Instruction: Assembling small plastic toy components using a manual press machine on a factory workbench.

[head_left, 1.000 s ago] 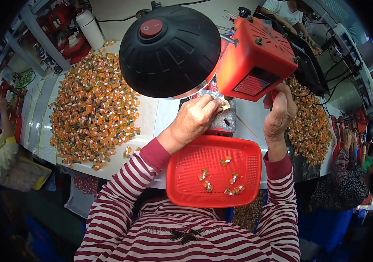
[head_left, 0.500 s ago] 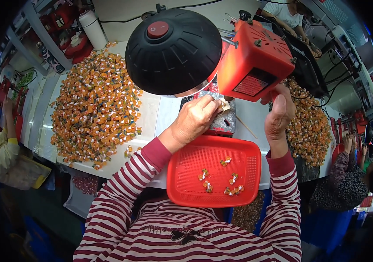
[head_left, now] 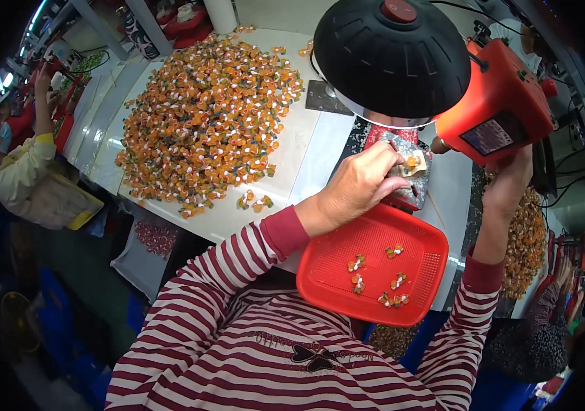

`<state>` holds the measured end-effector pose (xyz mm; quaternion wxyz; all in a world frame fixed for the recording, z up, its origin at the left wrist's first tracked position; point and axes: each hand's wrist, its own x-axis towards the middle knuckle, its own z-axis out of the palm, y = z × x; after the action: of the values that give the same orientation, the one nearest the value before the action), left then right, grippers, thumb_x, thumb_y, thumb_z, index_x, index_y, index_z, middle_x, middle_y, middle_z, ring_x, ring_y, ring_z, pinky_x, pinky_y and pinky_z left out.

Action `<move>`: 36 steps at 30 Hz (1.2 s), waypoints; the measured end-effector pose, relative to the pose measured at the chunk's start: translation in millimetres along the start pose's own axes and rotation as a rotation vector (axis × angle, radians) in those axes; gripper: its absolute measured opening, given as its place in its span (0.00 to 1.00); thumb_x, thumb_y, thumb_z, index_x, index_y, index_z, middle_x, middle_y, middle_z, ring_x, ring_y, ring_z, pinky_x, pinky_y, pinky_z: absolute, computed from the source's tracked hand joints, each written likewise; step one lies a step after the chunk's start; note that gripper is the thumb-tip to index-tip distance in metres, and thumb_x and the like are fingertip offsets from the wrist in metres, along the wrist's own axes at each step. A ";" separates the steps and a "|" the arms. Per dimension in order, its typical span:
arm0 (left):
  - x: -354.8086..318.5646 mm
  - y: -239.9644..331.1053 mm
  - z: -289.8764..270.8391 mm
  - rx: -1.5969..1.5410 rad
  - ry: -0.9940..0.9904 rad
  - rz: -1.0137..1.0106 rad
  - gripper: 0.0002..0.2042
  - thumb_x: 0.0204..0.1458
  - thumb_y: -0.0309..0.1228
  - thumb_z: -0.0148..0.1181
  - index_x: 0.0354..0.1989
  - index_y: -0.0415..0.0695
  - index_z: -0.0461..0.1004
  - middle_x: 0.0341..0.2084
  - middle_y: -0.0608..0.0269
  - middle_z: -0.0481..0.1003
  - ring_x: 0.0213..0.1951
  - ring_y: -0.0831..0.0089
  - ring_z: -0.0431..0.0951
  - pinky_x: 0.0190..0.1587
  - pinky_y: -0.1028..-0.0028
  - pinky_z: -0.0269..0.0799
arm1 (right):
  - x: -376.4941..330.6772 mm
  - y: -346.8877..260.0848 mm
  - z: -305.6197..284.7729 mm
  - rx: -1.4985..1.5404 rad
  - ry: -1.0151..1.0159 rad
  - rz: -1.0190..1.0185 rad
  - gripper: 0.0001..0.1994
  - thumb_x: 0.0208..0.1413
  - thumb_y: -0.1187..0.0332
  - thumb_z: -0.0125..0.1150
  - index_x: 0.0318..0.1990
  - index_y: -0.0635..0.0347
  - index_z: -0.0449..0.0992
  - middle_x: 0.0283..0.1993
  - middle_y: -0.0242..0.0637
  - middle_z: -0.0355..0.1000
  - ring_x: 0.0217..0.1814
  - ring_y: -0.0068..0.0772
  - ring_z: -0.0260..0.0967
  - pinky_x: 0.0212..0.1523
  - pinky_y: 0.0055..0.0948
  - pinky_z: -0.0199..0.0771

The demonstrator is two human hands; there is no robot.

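At a red-headed bench machine [head_left: 494, 113], my left hand [head_left: 357, 183] reaches over a speckled metal block [head_left: 409, 193]. Its thumb and bent fingers are apart, close to the edge of a small tan holder [head_left: 412, 172]. In that holder lies a small orange trinket [head_left: 413, 162]. A dark, rounded nozzle [head_left: 439, 144] juts from the machine head above the block's right side. My right hand [head_left: 508, 186] is raised under the head's right side, and its fingers are hidden behind the head. Below the block, a red plastic basket [head_left: 313, 277] holds several orange, white and green trinkets [head_left: 394, 299].
A black domed lamp [head_left: 392, 61] hangs over the block. To the left lies a large heap of orange trinkets [head_left: 210, 123], with another heap [head_left: 522, 240] to the right. A thin stick [head_left: 436, 209] lies by the block. Co-workers sit left [head_left: 49, 181] and right [head_left: 529, 346].
The view has shifted, so the bench appears farther right and higher. My left fingers have drawn apart and back from the holder, uncovering the orange trinket. My right hand remains by the machine head.
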<state>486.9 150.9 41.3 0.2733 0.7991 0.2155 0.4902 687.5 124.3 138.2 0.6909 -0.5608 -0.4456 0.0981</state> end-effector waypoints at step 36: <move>-132.2 8.6 -113.2 0.581 -0.191 -0.153 0.17 0.43 0.26 0.62 0.43 0.38 0.69 0.32 0.58 0.70 0.34 0.62 0.71 0.34 0.69 0.70 | -110.2 -13.2 -61.1 -0.063 -0.409 0.315 0.16 0.64 0.62 0.39 0.43 0.65 0.69 0.17 0.25 0.56 0.15 0.10 0.48 0.16 0.12 0.47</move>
<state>329.1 88.9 0.8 0.0885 0.8676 0.3796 0.3087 662.8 7.7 95.5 0.5446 -0.6132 -0.4861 0.3020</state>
